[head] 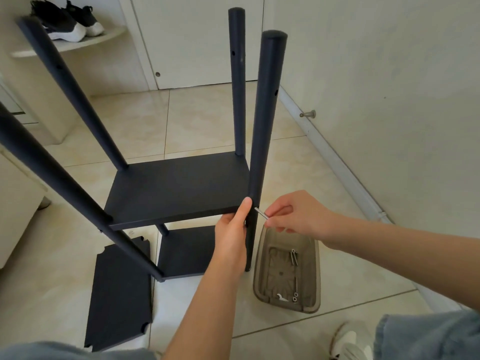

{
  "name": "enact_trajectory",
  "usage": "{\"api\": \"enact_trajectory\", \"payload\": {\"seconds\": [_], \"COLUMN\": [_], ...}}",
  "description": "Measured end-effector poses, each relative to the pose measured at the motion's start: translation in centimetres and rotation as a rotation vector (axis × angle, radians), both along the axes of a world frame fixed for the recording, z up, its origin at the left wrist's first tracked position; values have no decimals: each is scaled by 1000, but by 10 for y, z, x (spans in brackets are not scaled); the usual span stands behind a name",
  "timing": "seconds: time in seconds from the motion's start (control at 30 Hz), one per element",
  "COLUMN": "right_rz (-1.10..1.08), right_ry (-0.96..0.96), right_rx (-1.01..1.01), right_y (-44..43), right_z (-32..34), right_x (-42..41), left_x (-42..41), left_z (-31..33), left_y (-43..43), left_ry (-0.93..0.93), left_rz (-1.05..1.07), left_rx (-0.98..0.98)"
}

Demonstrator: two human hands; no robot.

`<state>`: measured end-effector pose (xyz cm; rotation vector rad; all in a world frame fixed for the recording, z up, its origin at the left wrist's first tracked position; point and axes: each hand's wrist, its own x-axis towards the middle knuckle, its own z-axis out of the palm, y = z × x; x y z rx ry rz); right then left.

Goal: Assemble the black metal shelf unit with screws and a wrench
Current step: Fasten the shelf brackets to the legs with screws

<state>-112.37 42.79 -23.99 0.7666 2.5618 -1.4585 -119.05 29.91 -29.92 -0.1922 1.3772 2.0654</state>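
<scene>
right hand [298,214] pinches screw [260,212], apparently level, tip toward the post [265,126] left hand [231,237] grips.

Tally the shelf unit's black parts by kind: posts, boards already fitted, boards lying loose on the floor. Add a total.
Posts: 4
Fitted boards: 2
Loose board: 1
Total: 7
</scene>
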Motion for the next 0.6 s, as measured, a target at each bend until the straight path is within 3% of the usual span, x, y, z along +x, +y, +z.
{"api": "enact_trajectory", "payload": {"seconds": [0.17, 0.6], "right_rz": [-53, -238], "right_ry": [3, -31], "right_rx": [7, -230], "right_y": [14, 8], "right_z": [-3, -5], "right_x": [-3, 3], "left_x": [-4, -5], "left_z": [-7, -15], "left_y": [2, 6], "left_ry": [-9, -18], "left_rz": [15, 46], "left_rx": [28, 14]}}
